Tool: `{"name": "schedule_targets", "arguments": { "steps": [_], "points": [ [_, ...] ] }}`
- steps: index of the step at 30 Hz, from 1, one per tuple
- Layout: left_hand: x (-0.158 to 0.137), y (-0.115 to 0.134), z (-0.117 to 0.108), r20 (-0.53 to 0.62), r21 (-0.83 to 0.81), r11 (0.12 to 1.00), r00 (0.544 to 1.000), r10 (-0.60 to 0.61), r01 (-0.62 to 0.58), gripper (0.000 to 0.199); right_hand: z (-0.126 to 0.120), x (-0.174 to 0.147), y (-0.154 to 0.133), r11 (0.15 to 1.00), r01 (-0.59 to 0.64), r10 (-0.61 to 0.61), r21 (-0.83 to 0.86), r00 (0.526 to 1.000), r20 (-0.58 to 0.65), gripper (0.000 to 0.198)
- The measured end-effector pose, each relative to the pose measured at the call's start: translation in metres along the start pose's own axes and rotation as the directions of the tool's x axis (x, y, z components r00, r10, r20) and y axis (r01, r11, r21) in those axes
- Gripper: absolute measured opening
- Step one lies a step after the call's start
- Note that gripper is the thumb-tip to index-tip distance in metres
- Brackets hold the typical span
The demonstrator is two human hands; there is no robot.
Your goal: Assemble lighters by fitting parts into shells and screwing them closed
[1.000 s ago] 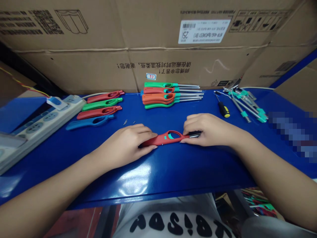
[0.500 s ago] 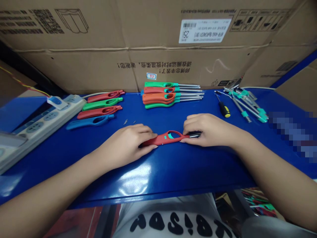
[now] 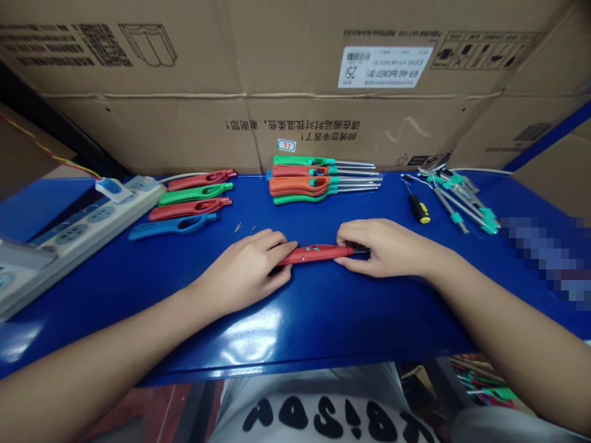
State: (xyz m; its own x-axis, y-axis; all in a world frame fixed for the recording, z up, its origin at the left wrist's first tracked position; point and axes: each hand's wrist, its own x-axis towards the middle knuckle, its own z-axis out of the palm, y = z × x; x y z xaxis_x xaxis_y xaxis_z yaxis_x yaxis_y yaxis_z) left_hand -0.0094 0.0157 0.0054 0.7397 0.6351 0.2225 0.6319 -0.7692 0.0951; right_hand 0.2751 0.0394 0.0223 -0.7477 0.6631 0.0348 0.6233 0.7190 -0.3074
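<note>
Both hands (image 3: 253, 264) (image 3: 385, 249) pinch closed on a red lighter (image 3: 316, 253), its long axis crosswise, narrow end (image 3: 361, 250) pointing right.

A screwdriver (image 3: 418, 206) and lined-up lighter handles (image 3: 181, 210) suggest a workshop

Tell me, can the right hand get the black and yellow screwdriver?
Likely yes: nothing lies between the right hand and the screwdriver, though that hand should first release the red plastic lighter.

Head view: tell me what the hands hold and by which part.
A red utility lighter: the left hand grips its handle end; the right hand holds its front end.
</note>
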Motion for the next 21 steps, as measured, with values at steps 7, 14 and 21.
{"name": "schedule_targets", "arguments": {
  "steps": [7, 14, 21],
  "points": [
    [0.0011, -0.0008, -0.0033, 0.04, -0.18, 0.981, 0.997, -0.07, 0.076, 0.034, 0.0014, -0.0014, 0.0038, 0.997, 0.08, -0.081, -0.024, 0.994, -0.074, 0.026],
    [0.0009, -0.0012, -0.0044, 0.04, -0.221, 0.972, 0.997, -0.068, 0.075, 0.034, 0.0031, -0.0015, 0.0059, 0.993, 0.101, -0.107, -0.054, 0.986, -0.127, 0.028],
    [0.0016, -0.0057, -0.0086, -0.045, -0.151, 0.988, 0.998, -0.038, 0.03, 0.033, 0.0008, 0.0, 0.0058, 0.998, 0.065, -0.064, 0.004, 0.984, -0.168, 0.026]
  ]
}}
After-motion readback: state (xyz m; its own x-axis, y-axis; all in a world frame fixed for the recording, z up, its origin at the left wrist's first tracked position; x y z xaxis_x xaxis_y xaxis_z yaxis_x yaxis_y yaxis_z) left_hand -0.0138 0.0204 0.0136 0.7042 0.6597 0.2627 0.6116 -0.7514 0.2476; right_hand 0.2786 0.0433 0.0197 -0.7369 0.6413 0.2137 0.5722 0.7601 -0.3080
